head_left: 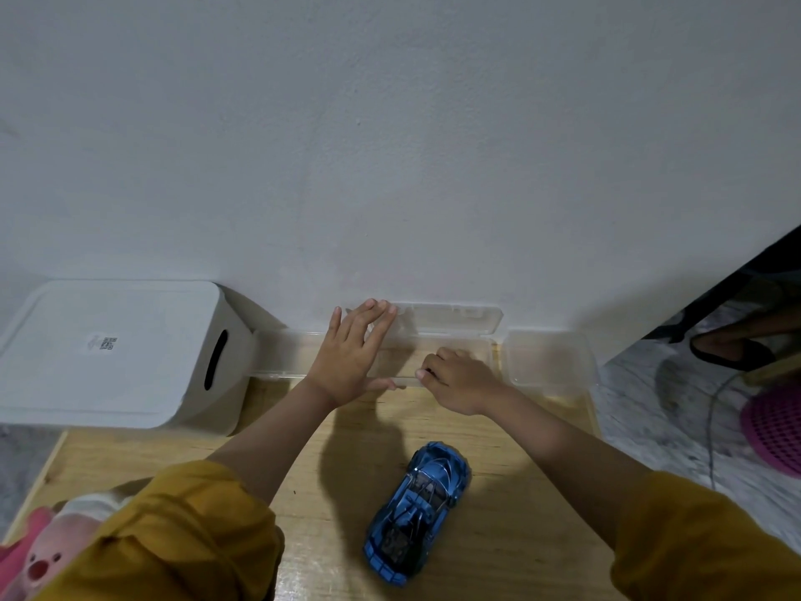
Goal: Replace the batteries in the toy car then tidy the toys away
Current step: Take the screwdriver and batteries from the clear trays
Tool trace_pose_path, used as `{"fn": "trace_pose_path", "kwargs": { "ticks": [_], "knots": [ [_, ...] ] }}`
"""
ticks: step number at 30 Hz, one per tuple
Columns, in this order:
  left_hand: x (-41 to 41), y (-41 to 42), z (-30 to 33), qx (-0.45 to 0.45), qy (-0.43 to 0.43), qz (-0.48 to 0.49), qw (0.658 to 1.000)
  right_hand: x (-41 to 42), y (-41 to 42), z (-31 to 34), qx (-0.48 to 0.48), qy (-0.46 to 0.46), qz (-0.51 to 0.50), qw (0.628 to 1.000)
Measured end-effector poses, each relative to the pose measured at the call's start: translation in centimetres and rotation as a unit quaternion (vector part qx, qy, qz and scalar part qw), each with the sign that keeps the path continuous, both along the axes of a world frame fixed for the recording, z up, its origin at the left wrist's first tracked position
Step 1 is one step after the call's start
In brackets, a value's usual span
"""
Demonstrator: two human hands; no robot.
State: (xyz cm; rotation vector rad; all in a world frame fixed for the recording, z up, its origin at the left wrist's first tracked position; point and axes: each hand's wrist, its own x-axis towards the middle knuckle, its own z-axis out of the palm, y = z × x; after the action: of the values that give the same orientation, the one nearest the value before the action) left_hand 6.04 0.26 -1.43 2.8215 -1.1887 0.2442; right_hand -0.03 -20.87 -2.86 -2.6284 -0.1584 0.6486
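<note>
Two hands are at the clear plastic box [450, 336] by the wooden board's [498, 535] far edge: left hand [351, 353] spread flat, right hand [459, 379] gripping its front rim. Untidied, the blue toy car [418, 511] is judged.

My left hand [352, 353] lies flat, fingers straight toward one o'clock — my right hand [459, 379] curls, knuckles toward ten.

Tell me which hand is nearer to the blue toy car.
Right. The right hand is at the clear box, directly beyond the blue toy car; the left hand lies flat farther left.
</note>
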Motion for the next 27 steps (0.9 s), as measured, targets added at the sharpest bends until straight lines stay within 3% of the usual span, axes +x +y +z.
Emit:
{"fn": "trace_pose_path", "kwargs": {
  "ticks": [16,27],
  "knots": [
    [-0.1,0.0,0.1,-0.005,0.0,0.001,1.0,-0.5,-0.1,0.3,0.05,-0.055,-0.007,0.997],
    [-0.3,-0.1,0.3,0.011,0.004,0.007,1.0,-2.1,-0.2,1.9,0.099,-0.175,-0.054,0.978]
  ]
}}
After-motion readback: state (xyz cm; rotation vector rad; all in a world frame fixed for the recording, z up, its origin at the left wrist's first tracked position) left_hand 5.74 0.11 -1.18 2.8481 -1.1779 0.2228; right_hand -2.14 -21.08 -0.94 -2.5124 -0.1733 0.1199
